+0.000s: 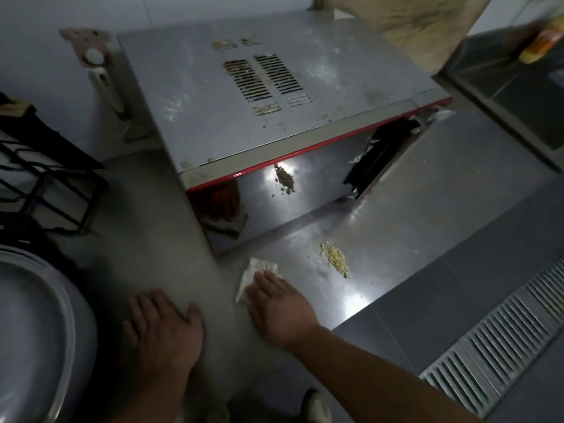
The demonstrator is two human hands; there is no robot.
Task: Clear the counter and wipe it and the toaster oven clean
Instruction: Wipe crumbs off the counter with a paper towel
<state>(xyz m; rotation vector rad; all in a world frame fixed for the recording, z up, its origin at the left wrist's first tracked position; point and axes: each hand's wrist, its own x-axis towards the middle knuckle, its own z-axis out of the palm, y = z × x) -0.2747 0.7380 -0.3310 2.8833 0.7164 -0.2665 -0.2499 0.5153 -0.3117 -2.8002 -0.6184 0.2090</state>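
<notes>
The right hand lies flat, fingers extended, pressing a crumpled white wipe onto the steel counter; the flat palm spreads pressure across the wipe for a sweeping stroke. The left hand rests open, palm down, on the counter near its front edge, holding nothing, probably bracing the body.

A pile of yellowish crumbs lies on the counter just right of the wipe, well placed to be gathered by a rightward sweep. The toaster oven stands directly behind the wipe. Its top is smeared and its vent slots are grimy, so it appears not yet wiped. A black wire rack stands at far left.
</notes>
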